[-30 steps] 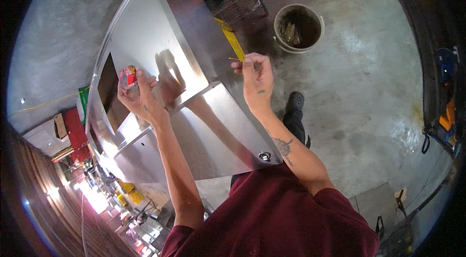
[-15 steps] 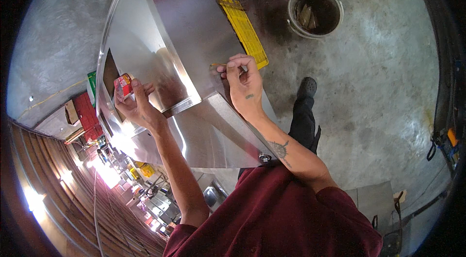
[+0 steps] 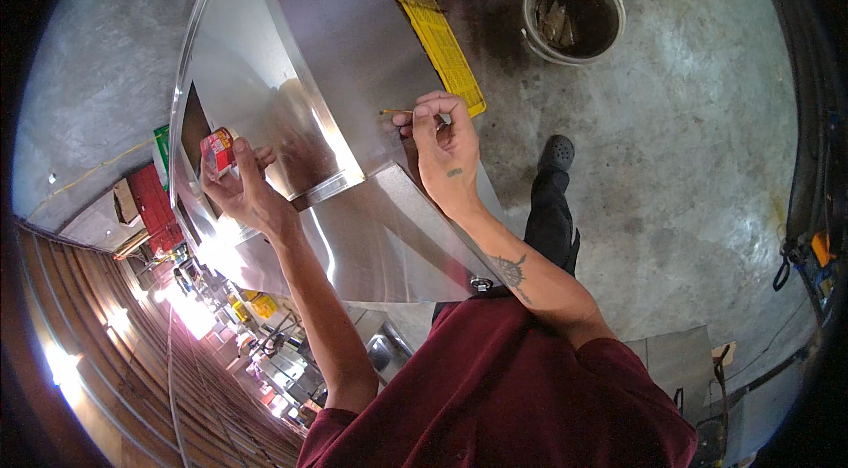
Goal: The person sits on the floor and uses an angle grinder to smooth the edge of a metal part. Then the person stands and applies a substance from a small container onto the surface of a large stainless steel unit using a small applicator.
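Observation:
In my left hand point(image 3: 252, 190) is a small red-labelled container point(image 3: 219, 152) with clear sides, gripped between thumb and fingers over the left part of a shiny sheet-metal piece point(image 3: 256, 88). My right hand point(image 3: 444, 150) pinches a thin yellowish stick point(image 3: 395, 112) with a darker tip pointing left. What exactly the stick is cannot be made out. That hand hovers above the metal, close to the corner where a raised edge meets a flat panel point(image 3: 389, 229). A round lock-like fitting point(image 3: 480, 283) sits on this panel near my body.
Beyond the metal lies a yellow plastic crate or panel point(image 3: 437, 48) on the concrete floor. A grey bucket point(image 3: 574, 17) with scraps inside stands at the far right. A red box-like object point(image 3: 156, 203) is on the left. My shoe point(image 3: 557, 152) shows beside the metal.
The container in my left hand has turned slightly and moved a little left and up. The stick in my right hand shows more clearly; that hand has barely moved.

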`<state>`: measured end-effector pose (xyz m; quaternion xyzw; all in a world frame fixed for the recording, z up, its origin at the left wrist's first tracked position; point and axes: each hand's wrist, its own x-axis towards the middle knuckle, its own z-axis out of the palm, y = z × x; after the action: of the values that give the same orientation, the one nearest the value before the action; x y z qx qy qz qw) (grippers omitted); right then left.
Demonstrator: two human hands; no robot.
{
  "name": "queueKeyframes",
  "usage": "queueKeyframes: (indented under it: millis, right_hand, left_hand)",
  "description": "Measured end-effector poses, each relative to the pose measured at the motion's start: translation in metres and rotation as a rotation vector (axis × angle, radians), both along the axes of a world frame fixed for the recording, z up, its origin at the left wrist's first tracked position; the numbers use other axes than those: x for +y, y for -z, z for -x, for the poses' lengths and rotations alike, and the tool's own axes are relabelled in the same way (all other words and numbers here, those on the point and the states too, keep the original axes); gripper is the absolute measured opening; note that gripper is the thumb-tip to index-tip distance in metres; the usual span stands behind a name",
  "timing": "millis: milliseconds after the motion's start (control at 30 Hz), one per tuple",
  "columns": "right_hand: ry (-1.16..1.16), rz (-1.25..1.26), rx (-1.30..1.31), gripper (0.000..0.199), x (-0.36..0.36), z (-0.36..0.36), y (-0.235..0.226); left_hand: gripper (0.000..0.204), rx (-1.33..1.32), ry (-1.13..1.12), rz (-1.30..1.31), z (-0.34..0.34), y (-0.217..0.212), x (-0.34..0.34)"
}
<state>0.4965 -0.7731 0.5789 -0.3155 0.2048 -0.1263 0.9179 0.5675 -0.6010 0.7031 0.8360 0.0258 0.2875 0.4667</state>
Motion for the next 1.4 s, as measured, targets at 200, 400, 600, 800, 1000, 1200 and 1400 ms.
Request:
queueKeyframes:
  millis: [200,400,600,800,1000,1200,1400]
  right_hand:
    - [-0.005,0.12,0.001,0.006,0.002,-0.001,0.005]
    - [0.006,0.166,-0.001,0.005,0.003,-0.001,0.006]
    - [0.021,0.216,-0.012,0.006,0.002,-0.002,0.009]
    - [0.155,0.094,-0.028,0.006,-0.008,0.002,0.0]
    - [0.137,0.362,-0.033,0.008,-0.046,0.063,-0.001]
    - [-0.043,0.619,0.075,0.019,-0.075,0.163,-0.017]
    - [-0.282,0.708,0.083,0.02,-0.079,0.239,-0.023]
  left_hand:
    - [0.054,0.003,0.01,0.01,-0.002,0.001,0.002]
    - [0.055,0.022,0.013,0.013,0.0,0.0,0.001]
    - [0.053,-0.01,0.025,0.035,-0.002,0.001,0.001]
    - [0.056,-0.079,0.076,0.086,-0.003,0.001,-0.008]
    - [0.061,-0.203,0.155,0.175,-0.007,0.01,-0.001]
    - [0.055,-0.277,0.106,0.343,0.032,-0.001,0.001]
    - [0.069,-0.152,-0.119,0.186,0.183,0.009,0.017]
